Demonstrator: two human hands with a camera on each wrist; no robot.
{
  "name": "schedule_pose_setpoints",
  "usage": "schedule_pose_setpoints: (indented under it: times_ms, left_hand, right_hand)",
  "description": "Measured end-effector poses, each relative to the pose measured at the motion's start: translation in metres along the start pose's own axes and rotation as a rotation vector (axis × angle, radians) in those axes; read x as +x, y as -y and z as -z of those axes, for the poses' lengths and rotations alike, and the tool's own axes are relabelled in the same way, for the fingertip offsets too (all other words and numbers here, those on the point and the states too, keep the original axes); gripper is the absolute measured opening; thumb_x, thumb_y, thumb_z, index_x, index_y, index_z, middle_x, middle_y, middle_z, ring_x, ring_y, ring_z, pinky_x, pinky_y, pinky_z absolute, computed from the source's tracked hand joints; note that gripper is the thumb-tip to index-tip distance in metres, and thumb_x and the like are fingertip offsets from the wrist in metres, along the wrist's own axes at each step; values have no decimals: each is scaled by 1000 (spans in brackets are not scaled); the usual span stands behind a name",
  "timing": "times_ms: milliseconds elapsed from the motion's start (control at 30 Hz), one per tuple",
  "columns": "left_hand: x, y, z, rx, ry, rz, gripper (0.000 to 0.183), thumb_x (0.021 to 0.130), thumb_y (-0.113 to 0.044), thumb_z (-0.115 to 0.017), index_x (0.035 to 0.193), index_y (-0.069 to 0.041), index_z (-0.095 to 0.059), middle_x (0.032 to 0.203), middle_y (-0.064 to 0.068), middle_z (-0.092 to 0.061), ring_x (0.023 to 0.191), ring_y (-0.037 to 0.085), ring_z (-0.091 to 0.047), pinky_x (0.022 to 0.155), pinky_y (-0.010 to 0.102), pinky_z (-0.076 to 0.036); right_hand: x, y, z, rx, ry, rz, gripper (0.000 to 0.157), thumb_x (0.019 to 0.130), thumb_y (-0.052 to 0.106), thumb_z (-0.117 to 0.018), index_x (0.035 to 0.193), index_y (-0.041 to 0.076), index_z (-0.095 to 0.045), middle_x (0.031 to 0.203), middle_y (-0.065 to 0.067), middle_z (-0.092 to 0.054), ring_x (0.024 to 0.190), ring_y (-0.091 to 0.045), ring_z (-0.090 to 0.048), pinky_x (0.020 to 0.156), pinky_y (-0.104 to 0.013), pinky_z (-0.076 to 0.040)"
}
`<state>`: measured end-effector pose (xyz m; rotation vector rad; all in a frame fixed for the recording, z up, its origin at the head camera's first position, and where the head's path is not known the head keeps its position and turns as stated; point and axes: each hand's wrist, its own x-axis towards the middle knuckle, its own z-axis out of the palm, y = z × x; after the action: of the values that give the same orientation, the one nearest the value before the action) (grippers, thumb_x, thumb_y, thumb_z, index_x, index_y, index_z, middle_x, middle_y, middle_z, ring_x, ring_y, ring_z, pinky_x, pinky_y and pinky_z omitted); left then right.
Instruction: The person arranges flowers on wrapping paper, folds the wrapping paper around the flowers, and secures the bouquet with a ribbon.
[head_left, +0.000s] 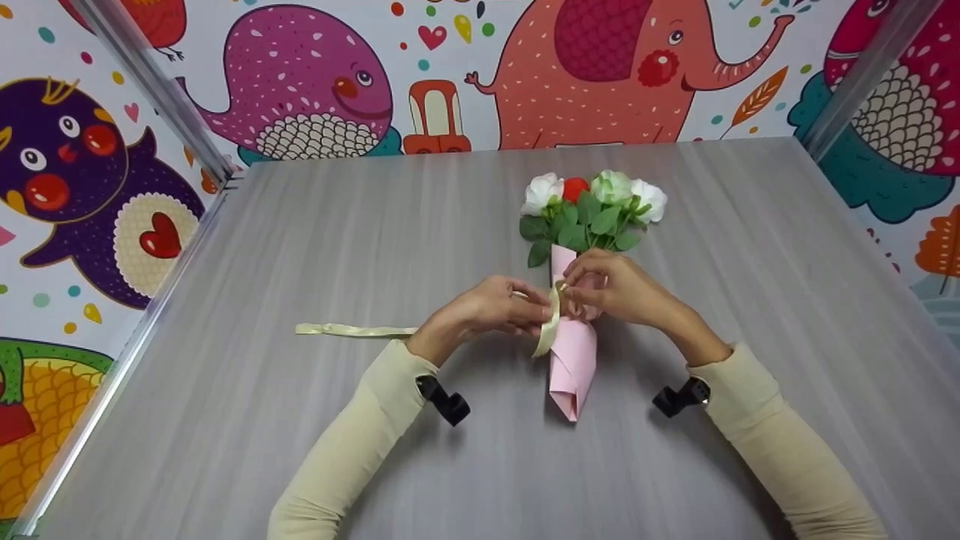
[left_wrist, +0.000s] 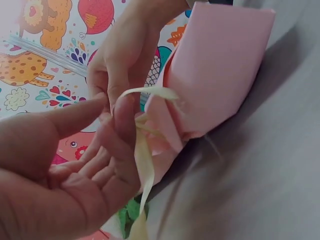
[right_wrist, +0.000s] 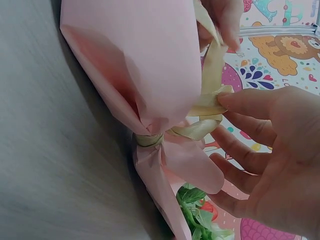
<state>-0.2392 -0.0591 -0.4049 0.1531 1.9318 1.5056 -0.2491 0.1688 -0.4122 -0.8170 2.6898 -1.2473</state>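
Note:
A bouquet wrapped in pink paper [head_left: 576, 352] lies on the table, its artificial flowers [head_left: 611, 189] pointing to the far side. A pale gold ribbon [right_wrist: 150, 140] is cinched round the paper's narrow waist, and its ends rise in a loop above it. My right hand [head_left: 619, 289] pinches the ribbon between thumb and forefinger just above the waist. From the other side my left hand [head_left: 495, 307] pinches the ribbon too, thumb and index tips close to the right fingers in the left wrist view. The left fingers partly hide the ribbon there.
One long ribbon tail [head_left: 356, 331] stretches left over the grey table [head_left: 360, 240], passing behind the left wrist. Panels with cartoon animals [head_left: 592, 82] enclose the back and sides, with metal posts [head_left: 150, 82] at the corners.

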Motion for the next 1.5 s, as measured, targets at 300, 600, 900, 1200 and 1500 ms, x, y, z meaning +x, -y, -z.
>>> schedule_pose_setpoints:
  times_ms: [300, 600, 900, 1200, 1500]
  left_hand:
    - [-6, 10, -11, -253, 47, 20, 32, 94, 2, -64, 125, 9, -64, 85, 3, -71, 70, 8, -70, 68, 22, -59]
    - [-9, 10, -26, -65, 16, -70, 22, 87, 1, -72, 108, 2, -76, 75, 8, -75, 62, 10, -71, 59, 23, -56]
    - [-15, 5, -46, 284, -107, -258, 13, 85, -11, -79, 96, -4, -81, 87, 10, -78, 62, -3, -55, 56, 14, -44]
    - [-11, 1, -30, 230, -300, -271, 16, 85, -17, -80, 95, -5, -80, 92, 8, -77, 69, 4, -56, 60, 17, -43]
    - [7, 8, -25, 132, -385, -296, 23, 85, -17, -80, 104, -4, -79, 98, 13, -78, 77, 12, -68, 62, 18, -47]
  right_hand:
    - [0, 0, 0, 7, 3, 14, 11, 90, 11, -74, 98, 4, -75, 107, -12, -68, 95, -23, -61, 79, -32, -49]
    - [0, -1, 0, 6, -1, 4, 11, 89, 13, -75, 98, 6, -75, 105, -10, -69, 91, -18, -60, 76, -26, -48]
    - [0, -1, -1, 11, -2, 14, 11, 89, 11, -75, 97, 5, -74, 105, -12, -69, 94, -23, -61, 78, -31, -49]
    - [0, 0, 2, 10, 9, 19, 8, 89, 11, -75, 95, 6, -76, 106, -10, -69, 95, -23, -60, 75, -29, -49]
    - [0, -2, 0, 21, 17, 23, 8, 89, 10, -75, 95, 5, -77, 110, -13, -68, 101, -29, -60, 80, -38, -49]
